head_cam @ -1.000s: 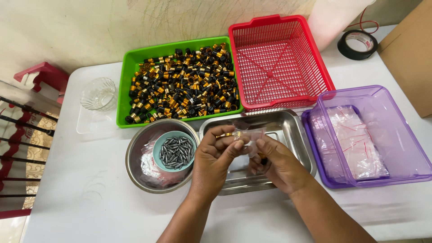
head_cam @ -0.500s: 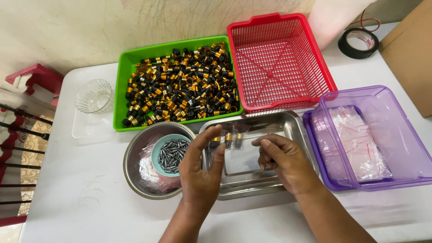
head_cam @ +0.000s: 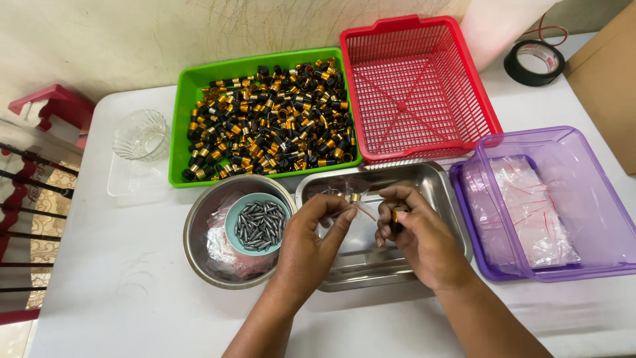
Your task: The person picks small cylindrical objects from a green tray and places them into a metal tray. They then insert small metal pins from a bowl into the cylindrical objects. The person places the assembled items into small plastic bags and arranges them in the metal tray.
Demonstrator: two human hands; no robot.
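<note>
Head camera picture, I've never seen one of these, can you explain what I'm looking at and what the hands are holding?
The camera sits on a person's head and looks down at their own two bare hands over a white table. The left hand pinches a small clear plastic bag; the right hand holds a small black and gold part. Both hover above a rectangular steel tray. Around it: a green tray of the same black and gold parts, an empty red basket, a purple bin of clear bags, and a round steel bowl holding a teal cup of small grey metal pieces.
</note>
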